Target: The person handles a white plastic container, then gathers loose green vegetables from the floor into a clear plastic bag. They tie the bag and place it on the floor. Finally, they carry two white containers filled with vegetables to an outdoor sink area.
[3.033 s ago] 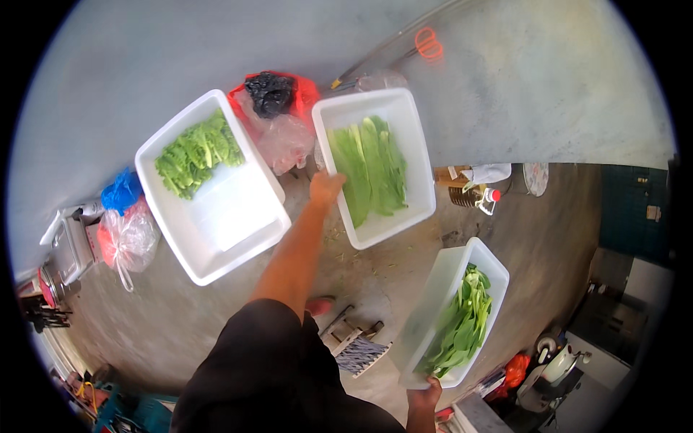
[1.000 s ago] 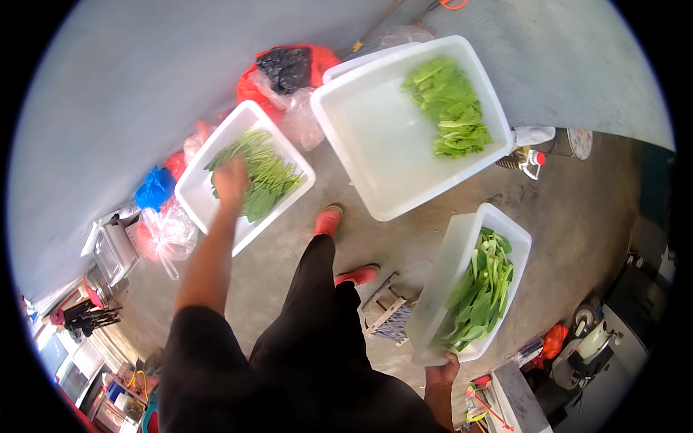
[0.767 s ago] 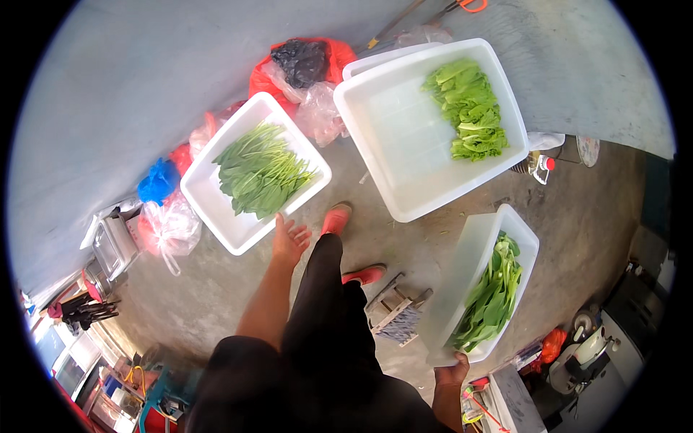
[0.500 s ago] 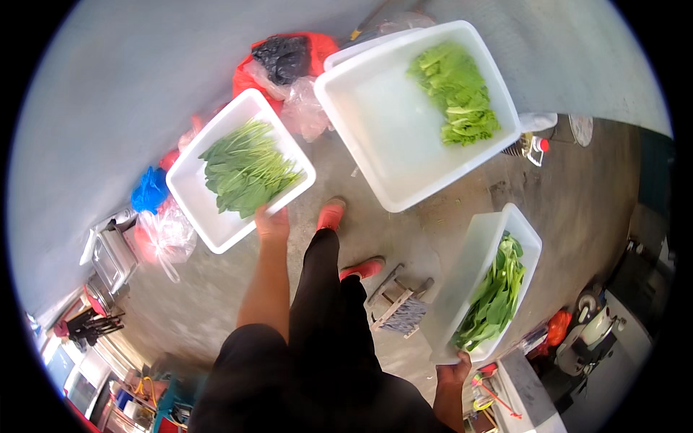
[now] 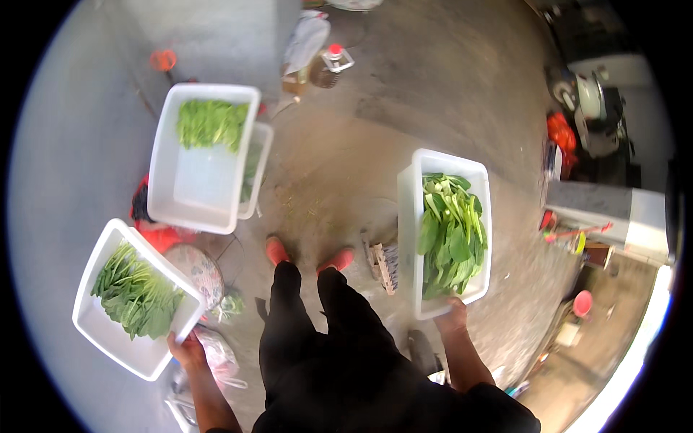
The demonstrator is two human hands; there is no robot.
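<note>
At the left, my left hand point(image 5: 188, 351) is closed on the near right corner of a white plastic tub point(image 5: 144, 369). Leafy greens with thin stems point(image 5: 137, 292) lie inside that tub. On the other side, my right hand point(image 5: 452, 316) grips the near edge of a second white tub point(image 5: 408, 231). Broad-leaved greens with pale green stalks point(image 5: 453, 234) fill much of it. Both hands' fingers are partly hidden by the tubs. Farther off at the left, a large white tub point(image 5: 193, 189) holds light green lettuce-like leaves point(image 5: 211, 123) at its far end.
Another tub point(image 5: 261, 162) with greens sits partly under the large one. A small folding stool point(image 5: 382, 265) stands between my feet and the right tub. Near the left tub are a round patterned stool top point(image 5: 196, 273) and plastic bags point(image 5: 216, 352). An oil jug point(image 5: 328, 68) stands ahead.
My view has swung to the right, so the large tub now appears at the left. The right tub has come forward, its top facing up more. Both hands keep their holds.
</note>
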